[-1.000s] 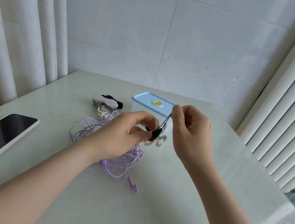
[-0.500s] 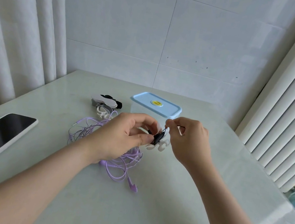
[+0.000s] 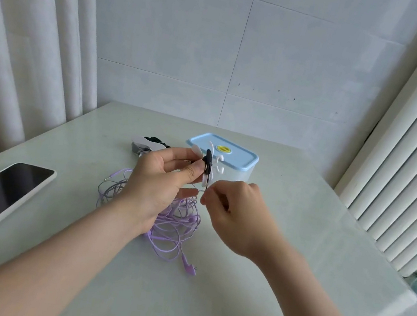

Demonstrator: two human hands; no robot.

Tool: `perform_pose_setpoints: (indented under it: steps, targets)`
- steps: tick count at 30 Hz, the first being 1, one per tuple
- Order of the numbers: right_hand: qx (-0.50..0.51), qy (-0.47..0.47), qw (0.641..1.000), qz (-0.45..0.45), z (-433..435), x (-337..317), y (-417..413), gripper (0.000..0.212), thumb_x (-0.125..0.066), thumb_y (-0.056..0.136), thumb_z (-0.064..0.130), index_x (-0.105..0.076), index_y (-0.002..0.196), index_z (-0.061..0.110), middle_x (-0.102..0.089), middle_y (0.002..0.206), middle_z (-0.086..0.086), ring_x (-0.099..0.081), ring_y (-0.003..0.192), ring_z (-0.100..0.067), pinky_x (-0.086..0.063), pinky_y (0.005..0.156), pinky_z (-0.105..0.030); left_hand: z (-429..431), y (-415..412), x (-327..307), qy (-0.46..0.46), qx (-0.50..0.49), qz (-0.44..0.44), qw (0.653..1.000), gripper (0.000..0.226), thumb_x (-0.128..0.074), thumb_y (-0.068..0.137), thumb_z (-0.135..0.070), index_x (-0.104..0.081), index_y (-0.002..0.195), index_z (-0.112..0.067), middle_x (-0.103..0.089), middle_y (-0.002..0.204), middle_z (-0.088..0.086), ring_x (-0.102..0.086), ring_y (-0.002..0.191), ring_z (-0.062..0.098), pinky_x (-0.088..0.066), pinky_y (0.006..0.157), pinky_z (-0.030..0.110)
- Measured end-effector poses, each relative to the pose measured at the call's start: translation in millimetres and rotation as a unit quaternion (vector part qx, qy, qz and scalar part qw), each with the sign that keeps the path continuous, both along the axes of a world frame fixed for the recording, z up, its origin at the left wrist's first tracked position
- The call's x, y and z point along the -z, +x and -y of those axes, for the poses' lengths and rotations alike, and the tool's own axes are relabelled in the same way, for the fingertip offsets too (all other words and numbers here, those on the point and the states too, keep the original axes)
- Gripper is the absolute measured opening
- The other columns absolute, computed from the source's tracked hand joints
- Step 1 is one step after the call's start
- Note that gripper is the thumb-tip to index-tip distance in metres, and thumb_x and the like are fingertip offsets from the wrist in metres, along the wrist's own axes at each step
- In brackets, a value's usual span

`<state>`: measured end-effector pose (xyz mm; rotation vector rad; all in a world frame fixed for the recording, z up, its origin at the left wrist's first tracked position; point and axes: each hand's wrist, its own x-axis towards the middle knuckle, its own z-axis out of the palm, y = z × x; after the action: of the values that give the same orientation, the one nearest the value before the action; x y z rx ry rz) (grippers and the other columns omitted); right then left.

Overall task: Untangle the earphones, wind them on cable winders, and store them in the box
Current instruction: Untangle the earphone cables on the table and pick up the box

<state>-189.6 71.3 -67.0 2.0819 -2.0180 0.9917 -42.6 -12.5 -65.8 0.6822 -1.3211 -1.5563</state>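
Step in hand: winding, black set. Item 1: white cable winder (image 3: 204, 178) w/ black earphone cable (image 3: 208, 161) wrapped round its middle, held upright above desk (image 3: 313, 230), just in front of box (image 3: 250, 165) (clear, blue lid on). L hand (image 3: 158, 185) pinches winder btw thumb and fingers. R hand (image 3: 236, 217), fingers curled, pinches short cable tail just below winder. Item 2: purple earphones (image 3: 174, 224), loose tangled heap on desk under both hands, one end trailing toward viewer, not yet wound. Spare winders (image 3: 149, 143) lie behind, near box. Next, prob.: tuck tail into a winder hook w/ cable taut; lid needs opening before storing.
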Motion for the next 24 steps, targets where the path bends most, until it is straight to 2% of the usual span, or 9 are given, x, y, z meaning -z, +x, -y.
perform_pose_setpoints:
  steps: [4, 7, 9, 13, 15, 18, 20, 22, 24]
  targets:
    - [-0.059, -0.004, 0.998, -0.028, -5.8, -5.9, 10.3, 0.033, -0.053, 0.100, 0.020, -0.064, 0.071, 0.008, -0.039, 0.049, -0.007, -0.029, 0.064, -0.032, -0.033, 0.055, -0.020, 1.0, -2.0, -0.4, 0.041, -0.020, -0.035, 0.998, 0.018, -0.075, 0.094, -0.010, -0.076, 0.113, -0.011, -0.081, 0.096, 0.006, -0.074, 0.077, 0.015, -0.062, 0.069, 0.028]
    - [-0.065, 0.015, 0.998, 0.015, -10.1, -9.1, 12.4, 0.033, -0.055, 0.102, 0.017, -0.065, 0.072, 0.008, -0.048, 0.045, -0.005, -0.044, 0.048, -0.032, -0.035, 0.053, -0.013, 3.1, -1.7, 3.5, 0.024, -0.046, -0.016, 0.999, 0.019, -0.077, 0.094, -0.012, -0.075, 0.112, -0.010, -0.081, 0.097, 0.007, -0.074, 0.080, 0.015, -0.062, 0.071, 0.028]
    - [-0.064, 0.026, 0.993, 0.093, -13.1, -14.1, 11.2, 0.031, -0.054, 0.100, 0.015, -0.068, 0.074, 0.004, -0.058, 0.044, -0.004, -0.058, 0.036, -0.021, -0.047, 0.046, -0.022, 4.0, -0.9, 4.7, 0.002, -0.061, 0.006, 0.998, 0.018, -0.078, 0.094, -0.013, -0.075, 0.111, -0.011, -0.080, 0.097, 0.006, -0.075, 0.084, 0.016, -0.064, 0.076, 0.031]
    - [-0.021, 0.018, 0.968, 0.249, -17.2, -26.6, 8.0, 0.027, -0.058, 0.097, 0.016, -0.073, 0.077, 0.007, -0.065, 0.050, -0.010, -0.071, 0.048, -0.024, -0.052, 0.052, -0.030, 3.0, -0.9, 3.8, -0.092, -0.064, 0.086, 0.990, 0.014, -0.074, 0.096, -0.010, -0.073, 0.108, -0.017, -0.077, 0.100, 0.001, -0.079, 0.084, 0.019, -0.066, 0.083, 0.044]
    - [-0.012, 0.016, 0.936, 0.353, -16.8, -31.1, 4.2, 0.025, -0.059, 0.095, 0.010, -0.071, 0.074, 0.004, -0.058, 0.048, -0.008, -0.072, 0.052, -0.030, -0.051, 0.053, -0.031, 2.1, -0.7, 4.2, -0.168, -0.047, 0.140, 0.975, 0.016, -0.072, 0.096, -0.007, -0.073, 0.105, -0.021, -0.076, 0.100, -0.003, -0.079, 0.083, 0.018, -0.065, 0.082, 0.046]
    - [0.014, 0.007, 0.906, 0.424, -16.0, -34.8, -4.2, 0.025, -0.058, 0.091, 0.004, -0.066, 0.067, 0.004, -0.047, 0.054, -0.009, -0.064, 0.046, -0.031, -0.047, 0.050, -0.030, 0.6, -1.3, 5.5, -0.268, -0.010, 0.208, 0.941, 0.017, -0.073, 0.097, -0.011, -0.073, 0.107, -0.025, -0.075, 0.099, -0.010, -0.076, 0.084, 0.012, -0.063, 0.080, 0.035]
    - [0.023, 0.004, 0.905, 0.424, -15.3, -34.3, -8.6, 0.024, -0.060, 0.090, 0.005, -0.065, 0.067, 0.003, -0.048, 0.055, -0.009, -0.060, 0.043, -0.029, -0.045, 0.050, -0.031, -1.1, -1.5, 5.7, -0.315, 0.007, 0.240, 0.918, 0.019, -0.070, 0.098, -0.009, -0.073, 0.107, -0.026, -0.075, 0.099, -0.012, -0.075, 0.086, 0.009, -0.058, 0.077, 0.023]
    - [0.037, -0.003, 0.910, 0.412, -15.7, -32.8, -13.3, 0.024, -0.063, 0.090, 0.007, -0.063, 0.067, 0.002, -0.049, 0.052, -0.008, -0.058, 0.042, -0.026, -0.042, 0.047, -0.023, -4.0, -1.2, 5.4, -0.344, 0.035, 0.267, 0.900, 0.027, -0.066, 0.099, -0.003, -0.071, 0.107, -0.028, -0.075, 0.099, -0.013, -0.074, 0.087, 0.006, -0.052, 0.074, 0.014]
    - [0.061, -0.018, 0.917, 0.393, -15.4, -30.4, -18.7, 0.026, -0.066, 0.091, 0.011, -0.061, 0.070, -0.004, -0.051, 0.050, -0.008, -0.055, 0.042, -0.022, -0.042, 0.045, -0.020, -6.4, -0.6, 6.3, -0.351, 0.072, 0.278, 0.891, 0.028, -0.064, 0.100, -0.001, -0.069, 0.107, -0.028, -0.075, 0.099, -0.012, -0.075, 0.090, 0.007, -0.050, 0.075, 0.012]
